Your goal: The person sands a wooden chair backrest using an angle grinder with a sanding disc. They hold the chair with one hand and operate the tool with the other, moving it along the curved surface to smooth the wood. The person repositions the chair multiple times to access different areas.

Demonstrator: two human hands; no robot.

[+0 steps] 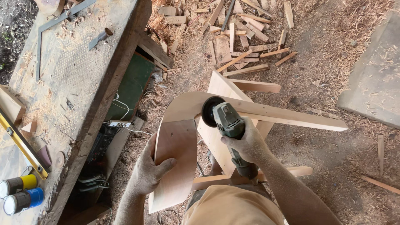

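Note:
My left hand (151,166) grips the left edge of a curved plywood piece (177,141), thumb across its face. That piece joins a long tapered wooden board (291,117) running to the right, both resting on a wooden stool frame (221,89). My right hand (246,143) is wrapped around the body of a grey-green angle grinder (229,125). Its dark disc (208,110) touches the wood where the curved piece meets the board.
A sawdust-covered workbench (75,79) stands at the left with a metal square (54,25), a yellow level (23,146) and two cans (18,193). Offcuts (237,37) litter the shavings-covered ground beyond. A concrete slab (375,79) lies at the right.

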